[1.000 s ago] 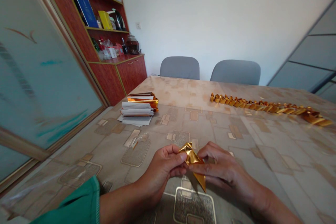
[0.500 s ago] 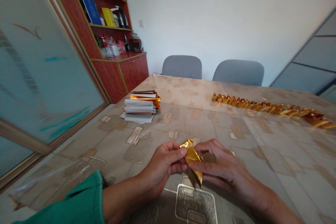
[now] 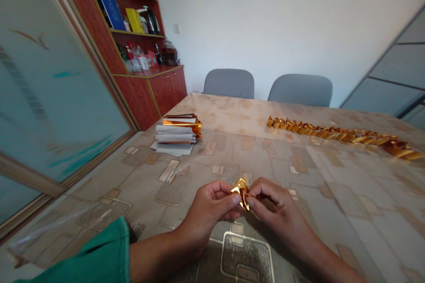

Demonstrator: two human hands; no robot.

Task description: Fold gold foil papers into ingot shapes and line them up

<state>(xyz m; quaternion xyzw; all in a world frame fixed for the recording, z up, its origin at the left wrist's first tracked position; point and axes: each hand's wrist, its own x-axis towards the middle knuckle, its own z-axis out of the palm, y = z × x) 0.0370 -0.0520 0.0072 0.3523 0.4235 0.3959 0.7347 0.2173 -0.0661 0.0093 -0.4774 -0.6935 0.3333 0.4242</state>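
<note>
A small piece of shiny gold foil paper (image 3: 241,188), partly folded, is held between both hands above the table. My left hand (image 3: 212,203) pinches its left side, thumb on the near face. On the right side, my right hand (image 3: 272,201) grips the foil between thumb and fingers. Parts of the paper are hidden behind the fingertips. Farther off at the left lies a stack of foil sheets (image 3: 175,139), mostly with white backs showing and some gold. A long row of folded gold pieces (image 3: 332,133) stretches across the right side of the table.
A patterned cloth covers the table (image 3: 212,146). Two grey chairs (image 3: 229,83) stand at its far edge before a white wall. To the left are a red-brown cabinet (image 3: 149,93) with items on its shelves and a frosted sliding door (image 3: 59,97).
The gold foil's lower point has been folded up, so the piece looks shorter and more crumpled. My right hand's fingers have closed in from a looser hold to a pinch.
</note>
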